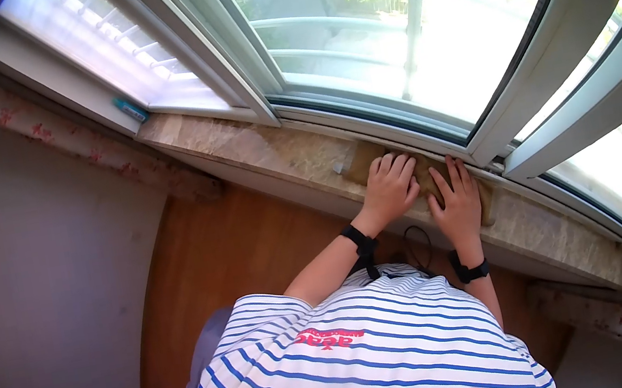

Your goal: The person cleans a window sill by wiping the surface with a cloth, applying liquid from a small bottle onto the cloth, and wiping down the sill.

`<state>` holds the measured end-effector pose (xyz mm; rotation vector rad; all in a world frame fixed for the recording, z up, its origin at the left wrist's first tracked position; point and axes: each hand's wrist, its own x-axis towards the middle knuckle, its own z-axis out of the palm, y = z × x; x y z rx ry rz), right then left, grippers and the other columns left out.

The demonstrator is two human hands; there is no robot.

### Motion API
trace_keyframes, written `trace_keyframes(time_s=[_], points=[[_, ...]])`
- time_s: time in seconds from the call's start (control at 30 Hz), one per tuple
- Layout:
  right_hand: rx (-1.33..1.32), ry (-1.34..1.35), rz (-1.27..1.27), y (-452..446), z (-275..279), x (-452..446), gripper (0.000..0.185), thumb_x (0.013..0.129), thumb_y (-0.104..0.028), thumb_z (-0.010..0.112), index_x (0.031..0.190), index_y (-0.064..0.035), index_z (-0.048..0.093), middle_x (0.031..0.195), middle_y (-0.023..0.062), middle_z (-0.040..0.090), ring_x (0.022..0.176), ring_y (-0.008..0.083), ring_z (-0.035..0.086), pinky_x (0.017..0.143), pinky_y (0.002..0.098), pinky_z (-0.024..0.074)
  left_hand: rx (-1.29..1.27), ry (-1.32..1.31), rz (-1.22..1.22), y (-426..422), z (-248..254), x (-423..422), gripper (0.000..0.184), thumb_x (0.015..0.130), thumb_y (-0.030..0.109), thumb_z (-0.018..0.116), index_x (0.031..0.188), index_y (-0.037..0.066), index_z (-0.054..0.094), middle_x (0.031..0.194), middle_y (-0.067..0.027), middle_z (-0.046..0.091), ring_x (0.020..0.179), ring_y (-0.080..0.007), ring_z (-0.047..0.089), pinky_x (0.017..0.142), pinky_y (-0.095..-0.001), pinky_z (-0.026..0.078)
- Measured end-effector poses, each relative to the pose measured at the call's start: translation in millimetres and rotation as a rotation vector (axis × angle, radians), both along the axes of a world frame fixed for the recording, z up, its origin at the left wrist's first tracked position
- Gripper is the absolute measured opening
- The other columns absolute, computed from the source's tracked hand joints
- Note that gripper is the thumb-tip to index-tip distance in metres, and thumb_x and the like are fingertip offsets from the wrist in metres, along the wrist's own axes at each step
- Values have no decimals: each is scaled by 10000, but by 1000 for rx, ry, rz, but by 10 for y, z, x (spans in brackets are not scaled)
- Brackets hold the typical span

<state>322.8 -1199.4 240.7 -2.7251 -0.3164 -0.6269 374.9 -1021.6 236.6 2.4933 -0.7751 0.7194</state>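
Note:
A brown cloth (359, 163) lies spread on the marble windowsill, under both hands. My left hand (390, 187) rests on its left part, the fingers close together and bent into the fabric. To the right, my right hand (459, 206) lies on the same cloth with its fingers stretched and apart, the tips near the window track. Both wrists wear a black band. The cloth's middle is partly hidden by the hands.
The windowsill (270, 147) runs diagonally below a white-framed sliding window (396, 110). A small teal object (131, 109) stands by the left frame. Floral curtains (85, 149) hang at left and lower right. Wooden floor (198, 254) lies below, and a dark cord loop (418, 246) hangs near the sill.

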Motion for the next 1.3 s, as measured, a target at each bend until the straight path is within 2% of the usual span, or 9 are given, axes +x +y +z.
trace_keyframes(time_s=[0.53, 0.67, 0.77, 0.83, 0.87, 0.93, 0.97, 1.1, 1.3], points=[[24, 14, -53, -1, 30, -15, 511, 814, -241, 698, 1317, -192, 621, 1505, 109, 454, 1403, 318, 395, 1127, 489, 351, 10, 47, 9, -19, -30, 27, 389, 799, 186, 615, 1154, 31, 638, 1180, -105, 628, 1118, -296, 544, 980, -448, 404], [45, 27, -24, 0, 45, -30, 508, 821, -250, 695, 1321, -196, 619, 1508, 69, 459, 1406, 297, 395, 1139, 489, 341, 35, 26, -30, -28, -73, 29, 404, 802, 186, 611, 1177, 38, 635, 1197, -99, 631, 1129, -292, 548, 982, -438, 404], [-11, 11, 20, -9, 1, -17, 497, 840, -258, 684, 1326, -182, 616, 1499, 28, 476, 1417, 278, 384, 1157, 486, 323, 3, 83, 10, -21, -123, 10, 400, 832, 204, 599, 1207, 71, 634, 1239, -94, 620, 1176, -292, 532, 1077, -486, 352], [-67, -1, 58, -29, -22, -18, 493, 850, -264, 678, 1330, -174, 613, 1493, 8, 486, 1423, 267, 377, 1167, 482, 312, 96, 83, 117, 8, -132, -39, 410, 871, 243, 575, 1257, 112, 617, 1309, -99, 580, 1312, -323, 457, 1168, -584, 214], [-68, 29, 78, -23, -19, -11, 476, 869, -276, 663, 1330, -168, 615, 1488, 2, 493, 1433, 254, 364, 1180, 480, 290, 90, 87, 90, 36, -127, -55, 410, 871, 243, 575, 1257, 112, 617, 1309, -99, 580, 1312, -323, 457, 1168, -584, 214], [-71, 61, 78, 34, -24, -11, 460, 888, -288, 648, 1330, -162, 616, 1483, -4, 501, 1443, 241, 351, 1192, 477, 269, 141, 86, 145, 112, -117, -57, 448, 897, 278, 551, 1320, 135, 591, 1393, -109, 511, 1425, -361, 335, 1180, -659, 83], [-47, 66, 76, 87, -31, -10, 450, 908, -303, 626, 1333, -157, 616, 1481, -2, 503, 1451, 238, 338, 1203, 479, 242, 163, 121, 161, 155, -136, -42, 549, 895, 285, 551, 1425, 147, 514, 1498, -112, 425, 1486, -383, 231, 1176, -658, 80], [-61, 67, 66, 369, -71, 78, 436, 957, -331, 558, 1344, -137, 612, 1485, 2, 499, 1476, 246, 297, 1226, 487, 169, 148, 113, 180, 347, -212, 81, 673, 890, 283, 542, 1530, 149, 384, 1612, -93, 298, 1517, -334, 184, 1185, -634, 78], [12, 41, 23, 715, -29, 194, 418, 940, -308, 584, 1311, -120, 631, 1458, 25, 525, 1454, 267, 337, 1211, 497, 211, 227, 126, 149, 628, -254, 263, 665, 887, 280, 528, 1515, 106, 398, 1571, -82, 360, 1493, -276, 264, 1184, -606, 135]])
